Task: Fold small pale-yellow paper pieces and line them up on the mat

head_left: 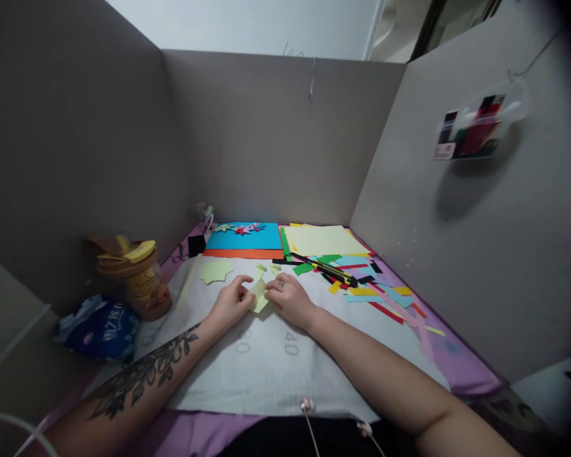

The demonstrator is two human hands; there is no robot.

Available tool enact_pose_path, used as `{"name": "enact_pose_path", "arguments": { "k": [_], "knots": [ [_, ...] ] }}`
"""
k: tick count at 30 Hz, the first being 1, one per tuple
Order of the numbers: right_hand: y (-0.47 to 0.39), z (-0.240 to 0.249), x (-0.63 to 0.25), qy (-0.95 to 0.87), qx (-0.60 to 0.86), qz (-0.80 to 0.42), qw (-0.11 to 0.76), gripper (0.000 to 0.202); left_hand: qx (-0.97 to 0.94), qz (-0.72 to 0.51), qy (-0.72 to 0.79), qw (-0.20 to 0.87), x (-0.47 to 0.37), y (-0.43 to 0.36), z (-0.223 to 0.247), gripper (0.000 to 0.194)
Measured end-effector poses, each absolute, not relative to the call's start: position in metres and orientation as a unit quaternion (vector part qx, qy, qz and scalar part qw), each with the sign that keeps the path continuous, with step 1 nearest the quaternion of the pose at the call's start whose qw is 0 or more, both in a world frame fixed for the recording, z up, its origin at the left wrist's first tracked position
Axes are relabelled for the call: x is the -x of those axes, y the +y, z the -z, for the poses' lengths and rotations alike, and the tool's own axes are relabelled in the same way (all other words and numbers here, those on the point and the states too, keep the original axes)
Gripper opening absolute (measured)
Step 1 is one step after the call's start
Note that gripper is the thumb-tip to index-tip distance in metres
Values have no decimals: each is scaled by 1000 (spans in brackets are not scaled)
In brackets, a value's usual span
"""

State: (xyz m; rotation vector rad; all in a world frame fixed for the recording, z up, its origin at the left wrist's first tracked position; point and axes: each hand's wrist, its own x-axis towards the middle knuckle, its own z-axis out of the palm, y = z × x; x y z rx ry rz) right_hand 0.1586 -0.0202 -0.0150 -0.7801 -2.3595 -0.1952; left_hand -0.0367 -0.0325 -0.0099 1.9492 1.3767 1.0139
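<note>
Between my two hands is a small pale yellow-green piece of paper [259, 297], angled as if creased. My left hand [231, 298] pinches its left side between thumb and fingers. The upper right side is gripped by my right hand [292, 298], which has a ring or mark on one finger. Just beyond the fingertips lie small folded paper pieces [261, 270] in the same pale colour. A pale green paper cutout with a jagged edge [215, 271] rests flat to the left of them.
A black and yellow utility knife [335, 274] lies among coloured paper strips [361, 292] on the right. At the back are a blue sheet [247, 240] with small star cutouts and a pale yellow sheet [326, 240]. On the left stand a brown cup [145, 285] and a blue packet [99, 327].
</note>
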Motion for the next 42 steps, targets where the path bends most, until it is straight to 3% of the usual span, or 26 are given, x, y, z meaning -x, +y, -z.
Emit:
{"name": "enact_pose_path", "arguments": {
  "k": [4, 8, 14, 17, 27, 34, 42],
  "knots": [
    [-27, 13, -150, -909, 256, 105, 311, 17, -693, -410, 519, 287, 38, -28, 16, 16],
    [-27, 14, -148, -921, 254, 78, 285, 19, -702, -395, 526, 271, 40, -25, 20, 16],
    [-7, 22, -171, -933, 249, -10, 259, 23, -831, -312, 454, 77, 45, -28, 15, 28],
    [-2, 21, -178, -934, 246, -43, 254, 26, -876, -274, 394, 37, 45, -31, 13, 30],
    [4, 20, -184, -930, 238, -131, 247, 29, -907, -216, 340, 123, 42, -40, 7, 32],
    [2, 24, -180, -891, 280, -168, 315, 22, -912, -201, 344, 96, 43, -39, 9, 35],
    [4, 22, -180, -906, 254, -170, 292, 15, -924, -178, 331, 73, 41, -40, 6, 35]
  ]
}}
